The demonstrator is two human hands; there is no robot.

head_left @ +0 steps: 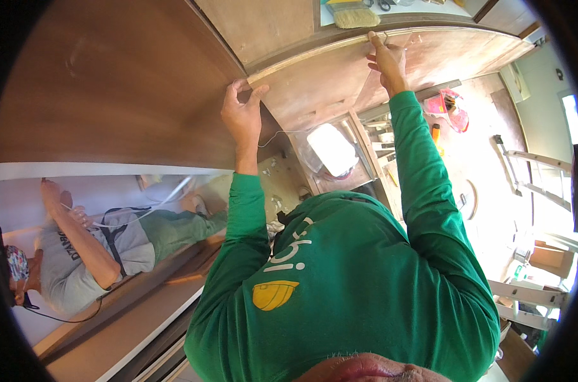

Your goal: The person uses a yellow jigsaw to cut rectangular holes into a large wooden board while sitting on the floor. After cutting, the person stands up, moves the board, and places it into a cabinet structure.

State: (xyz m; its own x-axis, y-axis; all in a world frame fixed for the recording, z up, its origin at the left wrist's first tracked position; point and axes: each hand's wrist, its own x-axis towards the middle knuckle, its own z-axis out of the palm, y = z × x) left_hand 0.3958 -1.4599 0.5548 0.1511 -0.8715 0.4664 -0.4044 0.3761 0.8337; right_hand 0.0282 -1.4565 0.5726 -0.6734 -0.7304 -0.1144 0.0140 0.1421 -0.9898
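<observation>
A long light-brown plywood panel stretches across in front of me, its top edge bowed by the lens. My left hand is at the panel's left end, thumb and forefinger curved around its corner. Farther right, my right hand touches the top edge with its forefinger; its other fingers are partly bent and apart. A small thin metal piece beside that forefinger is too small to name. Just beyond the edge, a wide pale-bristled brush lies on a shelf.
A large brown board stands at left; below it a co-worker handles a white cable. Under the panel are a white container and a wooden frame. At right are a pink-red bag and ladders.
</observation>
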